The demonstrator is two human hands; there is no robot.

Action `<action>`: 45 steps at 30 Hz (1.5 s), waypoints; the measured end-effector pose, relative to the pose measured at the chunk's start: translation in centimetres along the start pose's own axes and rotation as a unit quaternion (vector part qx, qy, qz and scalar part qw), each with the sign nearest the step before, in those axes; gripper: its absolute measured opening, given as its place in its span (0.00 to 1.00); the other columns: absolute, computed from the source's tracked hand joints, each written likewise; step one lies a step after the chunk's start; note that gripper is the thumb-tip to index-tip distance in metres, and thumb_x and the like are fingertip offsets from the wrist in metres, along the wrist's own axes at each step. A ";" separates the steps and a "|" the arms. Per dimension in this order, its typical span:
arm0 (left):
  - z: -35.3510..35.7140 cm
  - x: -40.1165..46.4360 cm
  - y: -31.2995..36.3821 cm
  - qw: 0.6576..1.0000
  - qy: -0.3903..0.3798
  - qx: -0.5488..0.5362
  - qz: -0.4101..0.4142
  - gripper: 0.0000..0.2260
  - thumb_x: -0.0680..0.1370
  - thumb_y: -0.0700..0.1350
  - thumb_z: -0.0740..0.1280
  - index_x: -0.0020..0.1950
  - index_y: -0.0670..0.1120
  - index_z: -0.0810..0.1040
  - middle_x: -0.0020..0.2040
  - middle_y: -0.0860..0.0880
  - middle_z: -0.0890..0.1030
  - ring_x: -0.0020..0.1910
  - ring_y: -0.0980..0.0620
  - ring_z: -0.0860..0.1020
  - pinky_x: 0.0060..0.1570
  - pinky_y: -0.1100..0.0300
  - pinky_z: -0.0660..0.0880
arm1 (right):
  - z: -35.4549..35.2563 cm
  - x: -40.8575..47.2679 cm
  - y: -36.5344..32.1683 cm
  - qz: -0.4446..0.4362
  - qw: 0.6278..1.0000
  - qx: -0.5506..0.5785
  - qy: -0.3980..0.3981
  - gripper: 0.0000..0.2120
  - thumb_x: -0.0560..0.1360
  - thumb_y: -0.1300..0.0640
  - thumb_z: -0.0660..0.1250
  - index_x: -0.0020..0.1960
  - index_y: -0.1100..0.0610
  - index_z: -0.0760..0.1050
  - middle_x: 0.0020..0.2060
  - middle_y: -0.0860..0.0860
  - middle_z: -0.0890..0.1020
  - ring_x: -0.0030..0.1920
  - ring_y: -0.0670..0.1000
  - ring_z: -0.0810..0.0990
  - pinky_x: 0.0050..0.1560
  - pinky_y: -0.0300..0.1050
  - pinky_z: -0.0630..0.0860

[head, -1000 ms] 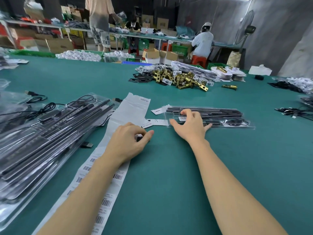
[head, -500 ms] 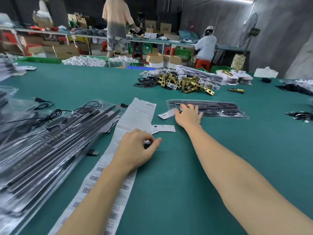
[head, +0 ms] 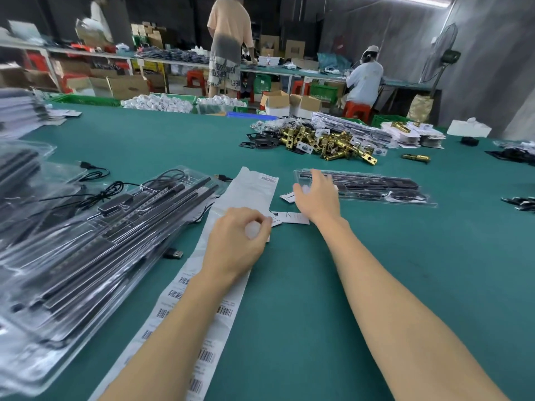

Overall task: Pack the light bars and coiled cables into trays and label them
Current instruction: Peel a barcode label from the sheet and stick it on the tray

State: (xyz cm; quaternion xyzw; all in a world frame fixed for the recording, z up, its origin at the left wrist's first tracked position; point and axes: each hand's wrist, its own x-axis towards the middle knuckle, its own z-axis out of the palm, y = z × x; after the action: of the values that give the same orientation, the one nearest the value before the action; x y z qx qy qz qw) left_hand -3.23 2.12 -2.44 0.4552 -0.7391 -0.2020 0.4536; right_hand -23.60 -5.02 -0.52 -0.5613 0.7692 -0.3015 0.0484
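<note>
My left hand (head: 236,244) rests on the long strip of barcode labels (head: 202,287) that runs across the green bench (head: 405,256), its fingers curled in and pinching at a small white label at the strip's right edge. My right hand (head: 315,196) reaches forward with fingers spread and fairly straight over the left end of the packed clear tray (head: 376,189); it is blurred, so I cannot tell whether it touches the tray. That tray lies flat on the bench and holds black light bars and a coiled cable. Two loose white labels (head: 292,217) lie just beside my right wrist. To my left sits a heap of filled trays (head: 86,241), and brass lock parts (head: 327,143) are piled farther back.
</note>
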 end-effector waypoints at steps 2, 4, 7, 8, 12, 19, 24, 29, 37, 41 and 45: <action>-0.2 0.1 0.1 0.996 0.082 0.036 -0.008 0.07 0.79 0.47 0.68 0.44 0.49 0.82 0.45 0.56 0.83 0.50 0.50 0.76 0.55 0.51 0.71 | -0.5 -2.0 -2.2 -0.102 0.990 0.093 -0.009 0.24 0.81 0.50 0.61 0.75 0.56 0.67 0.74 0.51 0.71 0.76 0.54 0.65 0.73 0.52 0.63; -0.4 0.3 0.0 0.992 0.121 0.021 -0.028 0.06 0.81 0.47 0.65 0.46 0.48 0.80 0.46 0.54 0.82 0.50 0.50 0.76 0.54 0.51 0.71 | -0.6 -4.4 -4.4 -0.174 0.974 0.091 -0.109 0.24 0.80 0.48 0.62 0.74 0.51 0.69 0.74 0.49 0.71 0.76 0.52 0.64 0.76 0.52 0.61; -0.7 0.7 0.0 0.984 0.151 -0.061 -0.074 0.09 0.83 0.47 0.62 0.46 0.48 0.78 0.45 0.53 0.81 0.48 0.54 0.77 0.53 0.51 0.73 | -0.4 -8.0 -6.5 -0.207 0.950 -0.045 -0.227 0.24 0.76 0.41 0.62 0.71 0.42 0.72 0.68 0.51 0.77 0.70 0.56 0.71 0.69 0.53 0.66; -0.9 0.8 0.1 0.980 0.162 -0.078 -0.087 0.10 0.83 0.47 0.61 0.46 0.48 0.78 0.45 0.54 0.80 0.48 0.57 0.76 0.53 0.51 0.73 | -0.5 -9.0 -6.9 -0.209 0.949 -0.068 -0.225 0.22 0.75 0.41 0.63 0.68 0.40 0.75 0.62 0.52 0.81 0.65 0.57 0.74 0.62 0.51 0.69; -1.9 0.8 1.4 0.976 0.206 -0.048 -0.055 0.09 0.81 0.48 0.60 0.48 0.46 0.77 0.46 0.55 0.78 0.51 0.51 0.76 0.56 0.45 0.72 | -2.0 -11.6 -8.2 -0.240 0.962 -0.025 -0.131 0.11 0.75 0.47 0.65 0.53 0.44 0.84 0.45 0.49 0.85 0.48 0.52 0.76 0.54 0.47 0.73; -4.6 2.3 6.1 0.980 0.187 0.047 0.049 0.07 0.79 0.47 0.67 0.52 0.45 0.76 0.51 0.53 0.76 0.54 0.48 0.73 0.57 0.48 0.69 | -5.9 -13.2 -9.2 -0.238 0.971 -0.027 -0.019 0.05 0.72 0.50 0.64 0.40 0.50 0.71 0.37 0.49 0.82 0.40 0.57 0.77 0.35 0.46 0.70; -5.3 2.4 10.0 0.982 0.113 0.114 0.095 0.09 0.79 0.54 0.63 0.50 0.49 0.75 0.50 0.54 0.78 0.51 0.51 0.73 0.51 0.54 0.67 | -8.3 -13.5 -8.2 -0.101 0.972 -0.103 -0.183 0.06 0.75 0.51 0.61 0.45 0.53 0.74 0.39 0.49 0.79 0.34 0.55 0.80 0.30 0.45 0.71; -2.6 1.7 9.4 0.985 -0.053 0.156 -0.055 0.13 0.82 0.55 0.58 0.53 0.47 0.75 0.53 0.48 0.80 0.54 0.45 0.77 0.53 0.50 0.72 | -9.7 -13.8 -5.9 0.069 0.930 0.108 -0.344 0.17 0.78 0.65 0.56 0.64 0.63 0.74 0.40 0.55 0.77 0.28 0.48 0.82 0.32 0.45 0.81; 2.8 -0.6 6.3 0.986 -0.021 0.008 -0.163 0.18 0.84 0.55 0.54 0.41 0.46 0.73 0.37 0.52 0.77 0.42 0.45 0.75 0.43 0.51 0.70 | -7.6 -17.4 -3.0 0.195 0.862 0.277 -0.376 0.10 0.82 0.63 0.58 0.58 0.62 0.76 0.49 0.61 0.81 0.44 0.56 0.77 0.43 0.46 0.72; 3.2 -1.5 4.7 0.993 -0.054 -0.072 -0.075 0.18 0.84 0.52 0.58 0.38 0.46 0.76 0.32 0.52 0.78 0.35 0.49 0.76 0.42 0.51 0.74 | -9.4 -17.7 -1.9 0.150 0.837 0.254 -0.461 0.15 0.80 0.49 0.66 0.59 0.58 0.78 0.49 0.59 0.80 0.45 0.53 0.78 0.39 0.45 0.78; 3.2 -1.2 4.3 0.977 -0.023 -0.187 -0.095 0.15 0.83 0.48 0.61 0.38 0.46 0.76 0.36 0.49 0.80 0.36 0.47 0.77 0.42 0.52 0.74 | -10.3 -15.9 -2.9 0.107 0.922 0.120 -0.353 0.17 0.76 0.43 0.68 0.44 0.59 0.80 0.36 0.49 0.82 0.37 0.50 0.79 0.39 0.44 0.80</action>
State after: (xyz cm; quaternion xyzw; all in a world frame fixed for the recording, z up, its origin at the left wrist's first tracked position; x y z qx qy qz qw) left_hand -7.84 4.89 -1.59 0.4256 -0.6518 -0.3895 0.4923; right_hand -19.60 12.82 5.18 -0.5355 0.7158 -0.1673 0.4158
